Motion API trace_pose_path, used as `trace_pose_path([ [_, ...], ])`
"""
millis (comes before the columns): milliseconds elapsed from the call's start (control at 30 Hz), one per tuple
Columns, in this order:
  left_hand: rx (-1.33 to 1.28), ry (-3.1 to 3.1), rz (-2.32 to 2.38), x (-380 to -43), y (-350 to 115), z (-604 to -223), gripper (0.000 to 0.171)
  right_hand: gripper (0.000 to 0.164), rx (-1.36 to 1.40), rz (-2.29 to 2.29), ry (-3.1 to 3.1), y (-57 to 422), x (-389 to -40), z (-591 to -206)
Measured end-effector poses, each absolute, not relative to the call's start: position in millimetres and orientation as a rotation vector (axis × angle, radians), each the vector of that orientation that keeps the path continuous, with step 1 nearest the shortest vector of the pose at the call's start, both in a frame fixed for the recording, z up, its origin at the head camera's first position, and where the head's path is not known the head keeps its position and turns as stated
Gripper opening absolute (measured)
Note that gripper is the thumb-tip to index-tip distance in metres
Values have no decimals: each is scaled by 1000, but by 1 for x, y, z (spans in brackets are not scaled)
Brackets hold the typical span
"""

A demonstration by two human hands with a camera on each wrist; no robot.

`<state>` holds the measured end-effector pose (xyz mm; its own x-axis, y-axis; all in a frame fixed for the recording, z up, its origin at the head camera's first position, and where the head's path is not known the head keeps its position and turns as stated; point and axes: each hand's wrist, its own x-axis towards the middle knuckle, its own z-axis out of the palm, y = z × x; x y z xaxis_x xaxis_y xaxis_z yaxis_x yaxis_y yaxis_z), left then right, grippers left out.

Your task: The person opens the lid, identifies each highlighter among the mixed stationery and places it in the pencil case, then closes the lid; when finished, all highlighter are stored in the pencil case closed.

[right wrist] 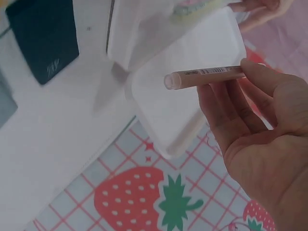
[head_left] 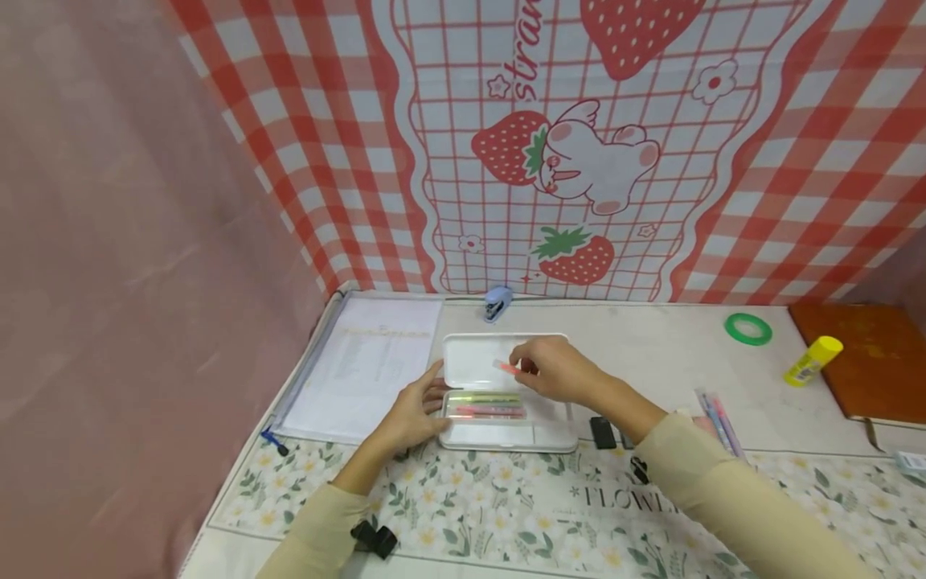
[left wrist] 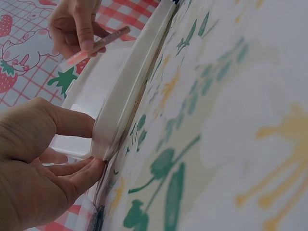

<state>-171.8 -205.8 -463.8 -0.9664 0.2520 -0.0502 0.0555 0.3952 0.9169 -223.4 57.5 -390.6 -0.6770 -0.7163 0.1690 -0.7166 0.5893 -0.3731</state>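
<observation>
A white pencil case (head_left: 555, 435) lies on the table with its lid (head_left: 470, 354) folded back. Inside it sits a row of pens (head_left: 485, 406) in yellow, green, pink and red tones. My left hand (head_left: 410, 414) grips the case at its left end, thumb and fingers on either side of the wall (left wrist: 120, 106). Above the lid, my right hand (head_left: 553, 368) pinches a coral-pink marker (right wrist: 207, 77) between thumb and fingers. The marker is lifted clear of the case, and its clear cap (left wrist: 67, 62) points away from the hand.
Near the right forearm lie a black block (head_left: 603, 433) and several pens (head_left: 719, 422). Further right are a green tape roll (head_left: 748, 329), a yellow glue stick (head_left: 813, 360) and a brown notebook (head_left: 868, 362). A blue stapler (head_left: 497, 304) stands behind the case; papers (head_left: 362, 362) lie left.
</observation>
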Motion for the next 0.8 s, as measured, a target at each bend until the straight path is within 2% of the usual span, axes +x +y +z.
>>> trace_pose_path([
  [300,286,2477,1593,-174,-205,-463,97,13,1287,558,-2782,50,-216,-421],
  [500,293,2465,1587,-164,-199,-442,93,4,1240,399,-2756,48,-214,-434],
  [800,300,2467,1596,-158,-197,-433,91,11,1208,417,-2797,50,-215,-436],
])
